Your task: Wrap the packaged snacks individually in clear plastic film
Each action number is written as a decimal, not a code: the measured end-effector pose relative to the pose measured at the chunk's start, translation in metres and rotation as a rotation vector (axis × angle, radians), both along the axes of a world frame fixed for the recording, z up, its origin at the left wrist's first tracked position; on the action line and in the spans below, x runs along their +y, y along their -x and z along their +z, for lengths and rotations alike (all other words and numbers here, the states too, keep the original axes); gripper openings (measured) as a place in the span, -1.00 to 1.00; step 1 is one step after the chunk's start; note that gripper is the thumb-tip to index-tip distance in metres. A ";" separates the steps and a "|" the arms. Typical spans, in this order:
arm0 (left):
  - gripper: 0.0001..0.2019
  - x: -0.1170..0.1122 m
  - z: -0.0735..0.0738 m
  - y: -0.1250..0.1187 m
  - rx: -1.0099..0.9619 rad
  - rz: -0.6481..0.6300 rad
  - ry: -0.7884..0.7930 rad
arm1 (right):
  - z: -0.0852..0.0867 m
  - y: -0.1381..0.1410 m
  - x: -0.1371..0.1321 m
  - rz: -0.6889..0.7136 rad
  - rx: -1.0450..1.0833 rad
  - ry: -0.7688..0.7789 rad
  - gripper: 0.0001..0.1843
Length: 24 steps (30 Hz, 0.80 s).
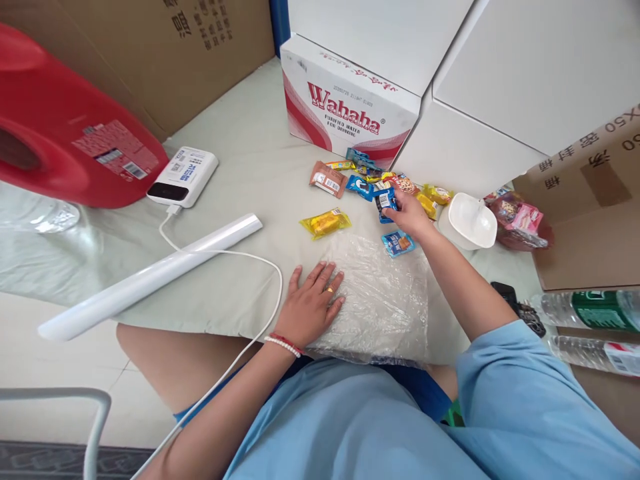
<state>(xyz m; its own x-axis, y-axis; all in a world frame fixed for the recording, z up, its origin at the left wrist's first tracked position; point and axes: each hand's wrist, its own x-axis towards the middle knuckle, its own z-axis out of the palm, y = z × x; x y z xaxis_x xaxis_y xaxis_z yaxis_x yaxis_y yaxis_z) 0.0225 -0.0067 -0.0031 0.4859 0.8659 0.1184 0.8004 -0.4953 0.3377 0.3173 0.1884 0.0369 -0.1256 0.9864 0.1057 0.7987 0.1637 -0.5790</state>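
Note:
My left hand [313, 303] lies flat with its fingers spread, resting at the left edge of a clear plastic bag [383, 303] on the pale cloth. In my right hand [410, 215] a small dark blue snack packet [385, 203] is pinched by its edge. Just below that hand a light blue snack packet [398, 244] lies by the bag's top edge. A yellow wrapped snack [326, 223] sits above my left hand. Farther back are a brown snack packet [327, 179], a blue packet [360, 187] and several other colourful wrapped snacks.
A white bowl [469, 221] stands right of my right hand, beside a bag of snacks [520, 221]. Behind is a Wahaha carton [350, 100]. Leftward lie a white tube-shaped bar [155, 273], a power bank [183, 177] with a cable, and a red jug [75, 127].

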 end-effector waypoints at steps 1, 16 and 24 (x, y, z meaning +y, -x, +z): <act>-0.52 0.000 0.000 0.000 0.004 0.001 -0.003 | -0.001 0.000 0.002 -0.025 0.001 0.008 -0.54; -0.52 0.000 0.001 0.001 0.021 -0.002 -0.008 | -0.021 0.084 0.057 -0.063 -0.507 -0.175 -0.20; -0.52 0.000 0.001 0.001 0.025 -0.004 -0.007 | -0.021 0.071 0.064 -0.013 -0.517 -0.169 -0.32</act>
<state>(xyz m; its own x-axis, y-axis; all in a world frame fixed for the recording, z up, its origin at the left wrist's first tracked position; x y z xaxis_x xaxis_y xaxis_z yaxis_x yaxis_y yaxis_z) 0.0219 -0.0069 -0.0017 0.4924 0.8631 0.1123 0.8065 -0.5010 0.3140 0.2459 0.2522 0.0160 -0.1912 0.9629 0.1905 0.9750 0.2088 -0.0766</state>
